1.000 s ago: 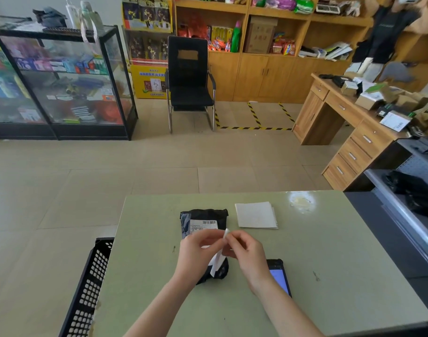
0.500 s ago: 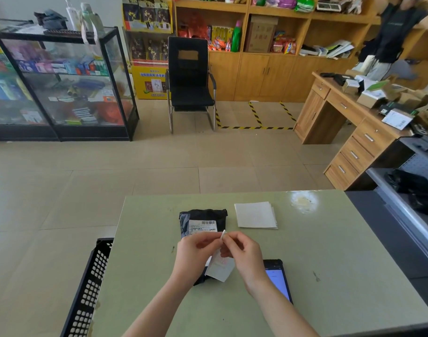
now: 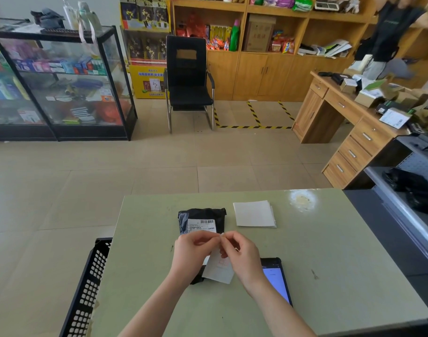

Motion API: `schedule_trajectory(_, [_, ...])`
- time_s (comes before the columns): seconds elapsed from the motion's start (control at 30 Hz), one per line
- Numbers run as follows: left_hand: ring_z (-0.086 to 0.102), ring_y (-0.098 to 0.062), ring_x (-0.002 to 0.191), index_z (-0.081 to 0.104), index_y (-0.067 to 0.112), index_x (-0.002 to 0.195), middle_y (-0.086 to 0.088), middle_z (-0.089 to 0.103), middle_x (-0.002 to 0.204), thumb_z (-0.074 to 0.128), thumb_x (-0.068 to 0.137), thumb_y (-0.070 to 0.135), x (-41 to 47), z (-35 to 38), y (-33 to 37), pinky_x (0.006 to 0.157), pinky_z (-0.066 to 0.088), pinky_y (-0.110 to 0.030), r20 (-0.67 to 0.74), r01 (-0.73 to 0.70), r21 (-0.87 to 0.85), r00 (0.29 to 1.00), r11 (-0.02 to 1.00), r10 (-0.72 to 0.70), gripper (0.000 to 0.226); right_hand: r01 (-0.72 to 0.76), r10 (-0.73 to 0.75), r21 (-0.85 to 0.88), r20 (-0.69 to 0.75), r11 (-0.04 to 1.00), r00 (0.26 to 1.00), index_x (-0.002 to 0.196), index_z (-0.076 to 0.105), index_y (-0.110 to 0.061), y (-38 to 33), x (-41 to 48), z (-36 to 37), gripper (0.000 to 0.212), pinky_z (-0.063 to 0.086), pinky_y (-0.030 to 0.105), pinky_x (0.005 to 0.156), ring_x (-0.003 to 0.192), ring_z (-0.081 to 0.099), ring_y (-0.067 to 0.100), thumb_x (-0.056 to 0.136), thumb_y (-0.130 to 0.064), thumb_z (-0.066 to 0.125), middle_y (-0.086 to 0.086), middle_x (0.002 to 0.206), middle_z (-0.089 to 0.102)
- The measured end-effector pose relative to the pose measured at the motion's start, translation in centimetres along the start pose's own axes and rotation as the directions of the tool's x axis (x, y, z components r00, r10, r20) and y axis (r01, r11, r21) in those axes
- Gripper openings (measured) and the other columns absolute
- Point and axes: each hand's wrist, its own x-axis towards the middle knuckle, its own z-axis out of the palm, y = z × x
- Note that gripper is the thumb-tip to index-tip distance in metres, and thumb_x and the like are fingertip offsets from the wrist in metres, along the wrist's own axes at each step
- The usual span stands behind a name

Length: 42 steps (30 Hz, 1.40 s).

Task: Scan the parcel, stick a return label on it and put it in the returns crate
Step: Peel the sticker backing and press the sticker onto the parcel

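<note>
A black plastic parcel (image 3: 200, 215) with a white barcode label lies on the pale green table (image 3: 329, 251). My left hand (image 3: 191, 254) and my right hand (image 3: 242, 254) hover just above its near end, both pinching the top corner of a white return label (image 3: 219, 269) that hangs down between them. A phone (image 3: 277, 279) with a lit screen lies to the right of my right wrist. The black returns crate (image 3: 86, 288) stands on the floor at the table's left edge. The parcel's near half is hidden by my hands.
A small stack of white label sheets (image 3: 254, 213) lies right of the parcel. A grey counter with black bags (image 3: 412, 188) borders the table on the right. Beyond are a black chair (image 3: 187, 86), a glass display case (image 3: 62, 81) and a wooden desk (image 3: 349, 132).
The label has turned from edge-on to hanging flat and wider between my fingers. My hands stayed above the parcel's near end.
</note>
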Motion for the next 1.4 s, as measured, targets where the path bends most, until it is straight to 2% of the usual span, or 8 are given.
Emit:
schedule_trajectory(0.13, [0.065, -0.004, 0.061, 0.079, 0.018, 0.072, 0.004, 0.075, 0.067, 0.074, 0.079, 0.014, 0.1, 0.2, -0.1, 0.067, 0.057, -0.024, -0.036, 0.008, 0.003, 0.999, 1.0, -0.008, 0.01, -0.013, 0.013, -0.001, -0.002, 1.0, 1.0, 0.077, 0.066, -0.013, 0.1, 0.0, 0.2, 0.016, 0.053, 0.023, 0.055, 0.058, 0.056, 0.01, 0.091, -0.016, 0.059, -0.001, 0.061, 0.063])
schedule_trajectory(0.23, [0.061, -0.003, 0.054, 0.076, 0.019, 0.074, 0.008, 0.071, 0.059, 0.07, 0.081, 0.009, 0.2, 0.3, -0.3, 0.061, 0.056, -0.021, -0.093, 0.001, 0.006, 0.996, 1.0, 0.0, 0.013, -0.044, 0.045, 0.026, -0.027, 0.999, 0.999, 0.075, 0.064, -0.012, 0.2, 0.0, 0.0, 0.016, 0.052, 0.022, 0.061, 0.059, 0.057, 0.01, 0.091, -0.013, 0.057, -0.001, 0.063, 0.063])
schedule_trajectory(0.37, [0.067, -0.013, 0.059, 0.065, 0.015, 0.087, -0.007, 0.075, 0.068, 0.066, 0.082, 0.003, 0.4, 0.0, -0.6, 0.065, 0.062, -0.035, -0.162, -0.017, -0.081, 0.987, 0.997, 0.003, 0.013, -0.146, 0.151, 0.141, -0.02, 0.979, 0.988, 0.08, 0.063, -0.01, 0.9, 0.0, -0.4, 0.015, 0.055, 0.027, 0.071, 0.064, 0.061, 0.014, 0.092, -0.013, 0.055, -0.001, 0.067, 0.064])
schedule_trajectory(0.53, [0.062, -0.02, 0.059, 0.054, 0.01, 0.08, -0.02, 0.07, 0.075, 0.063, 0.087, 0.002, 0.8, -0.4, -1.0, 0.059, 0.06, -0.028, -0.253, -0.066, -0.103, 0.967, 0.992, 0.038, 0.014, -0.249, 0.276, 0.308, -0.046, 0.918, 0.96, 0.083, 0.063, -0.004, 1.8, 0.2, -0.7, 0.017, 0.056, 0.036, 0.081, 0.071, 0.065, 0.02, 0.094, -0.012, 0.053, 0.007, 0.073, 0.066])
schedule_trajectory(0.7, [0.066, -0.028, 0.071, 0.058, 0.013, 0.078, -0.02, 0.066, 0.082, 0.059, 0.09, 0.001, 1.2, -1.0, -1.6, 0.056, 0.057, -0.019, -0.332, -0.087, -0.083, 0.942, 0.993, 0.055, 0.017, -0.284, 0.333, 0.443, -0.035, 0.85, 0.942, 0.093, 0.061, 0.008, 2.1, 0.4, -1.1, 0.019, 0.056, 0.028, 0.078, 0.084, 0.071, 0.023, 0.094, -0.008, 0.05, 0.016, 0.086, 0.07])
schedule_trajectory(0.9, [0.07, -0.021, 0.066, 0.062, 0.015, 0.082, -0.015, 0.068, 0.082, 0.056, 0.091, 0.001, 1.3, -1.3, -2.2, 0.064, 0.06, -0.022, -0.381, -0.074, -0.101, 0.924, 0.992, 0.03, 0.017, -0.29, 0.381, 0.539, -0.061, 0.791, 0.923, 0.086, 0.058, 0.001, 2.4, 0.5, -2.0, 0.013, 0.055, 0.03, 0.077, 0.081, 0.069, 0.025, 0.094, -0.002, 0.048, 0.02, 0.085, 0.07])
schedule_trajectory(1.17, [0.064, -0.021, 0.066, 0.067, 0.021, 0.083, -0.006, 0.07, 0.08, 0.057, 0.088, 0.004, 1.9, -2.3, -3.0, 0.075, 0.06, -0.047, -0.426, -0.003, -0.04, 0.905, 0.999, -0.014, 0.02, -0.315, 0.449, 0.503, -0.169, 0.805, 0.877, 0.076, 0.057, -0.004, 4.8, 0.9, -4.0, 0.017, 0.049, 0.032, 0.066, 0.072, 0.058, 0.024, 0.091, 0.0, 0.049, 0.015, 0.082, 0.063])
schedule_trajectory(1.4, [0.067, -0.031, 0.078, 0.067, 0.023, 0.082, -0.003, 0.071, 0.082, 0.059, 0.089, 0.008, 2.1, -4.1, -3.6, 0.075, 0.059, -0.048, -0.397, 0.034, 0.029, 0.918, 0.999, -0.02, 0.019, -0.388, 0.458, 0.265, -0.299, 0.883, 0.837, 0.08, 0.056, -0.002, 7.4, 1.1, -8.0, 0.014, 0.051, 0.033, 0.063, 0.066, 0.06, 0.026, 0.091, -0.003, 0.047, 0.016, 0.079, 0.063])
